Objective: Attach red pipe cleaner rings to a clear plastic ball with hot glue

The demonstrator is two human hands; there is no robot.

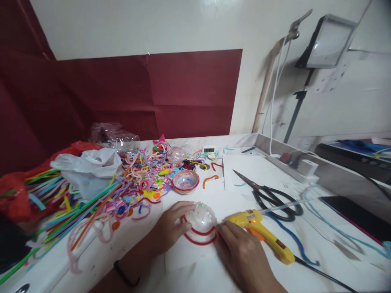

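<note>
A clear plastic half-ball [201, 215] with small coloured specks rests dome-up on white paper in front of me. My left hand [171, 228] grips its left side, thumb in front and fingers behind. Fuzzy red pipe cleaner [200, 243] curves round the front of its lower edge in two lines, one above the other. At the right side of the dome, my right hand [240, 248] pinches the pipe cleaner; its fingertips are partly hidden. Just beyond that hand lies a yellow hot glue gun [262, 232], nozzle pointing left. A small bowl [185, 182] with a red rim stands behind the dome.
Black-handled scissors [271, 197] lie on the right, near a blue pipe cleaner [293, 236] and a phone [360, 217]. Craft pieces [146, 171], pipe cleaners [82, 211] and a white bag [91, 167] crowd the left. A power strip [293, 167] runs along the right edge.
</note>
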